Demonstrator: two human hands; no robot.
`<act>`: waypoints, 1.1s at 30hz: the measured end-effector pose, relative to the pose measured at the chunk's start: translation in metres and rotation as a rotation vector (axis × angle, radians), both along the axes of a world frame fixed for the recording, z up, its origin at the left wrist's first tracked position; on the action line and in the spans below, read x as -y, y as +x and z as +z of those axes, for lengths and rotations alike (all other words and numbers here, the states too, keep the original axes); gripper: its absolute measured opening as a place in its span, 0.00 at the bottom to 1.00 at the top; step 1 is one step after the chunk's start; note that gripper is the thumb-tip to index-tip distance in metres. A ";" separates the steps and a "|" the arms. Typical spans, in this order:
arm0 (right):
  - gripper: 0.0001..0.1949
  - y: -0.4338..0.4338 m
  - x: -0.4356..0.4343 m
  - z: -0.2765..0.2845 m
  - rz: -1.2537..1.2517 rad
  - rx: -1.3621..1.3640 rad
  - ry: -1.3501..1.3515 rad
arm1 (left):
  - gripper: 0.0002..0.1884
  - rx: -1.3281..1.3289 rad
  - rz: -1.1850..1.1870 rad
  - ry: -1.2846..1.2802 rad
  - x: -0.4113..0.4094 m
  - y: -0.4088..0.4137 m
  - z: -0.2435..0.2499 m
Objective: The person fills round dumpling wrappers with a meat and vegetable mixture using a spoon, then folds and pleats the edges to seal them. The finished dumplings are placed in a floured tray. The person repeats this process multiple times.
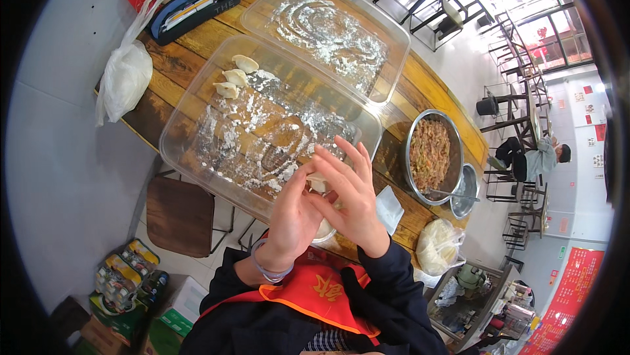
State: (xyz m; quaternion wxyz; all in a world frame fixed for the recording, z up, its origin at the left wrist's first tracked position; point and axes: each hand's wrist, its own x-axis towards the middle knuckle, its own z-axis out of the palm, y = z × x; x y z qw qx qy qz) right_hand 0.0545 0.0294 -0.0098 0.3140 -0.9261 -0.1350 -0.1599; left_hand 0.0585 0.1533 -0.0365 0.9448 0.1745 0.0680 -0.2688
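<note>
Close to my chest, my left hand (294, 212) and my right hand (350, 195) are cupped together around a pale dough dumpling (318, 181). The fingers partly hide it. Below the hands, something round and pale (325, 231) is mostly covered. Just beyond lies a clear plastic tray (184, 121) dusted with white flour. Three folded dumplings (235, 77) sit in its far left corner. To the right, a metal bowl (409, 158) holds minced filling (429, 153), with a metal utensil (453, 195) lying across its near side.
A second floured clear tray (401, 67) overlaps the first tray's far edge. Beside the filling stands a smaller metal bowl (473, 192). A white tissue (389, 210) and a plastic bag (439, 246) lie right; a pencil case (197, 8) and a tied bag (125, 79) are left. A person (539, 155) sits farther off.
</note>
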 end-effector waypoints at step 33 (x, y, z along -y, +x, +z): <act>0.10 0.000 -0.006 -0.005 -0.138 0.268 0.075 | 0.17 0.039 0.019 -0.061 -0.008 0.003 0.008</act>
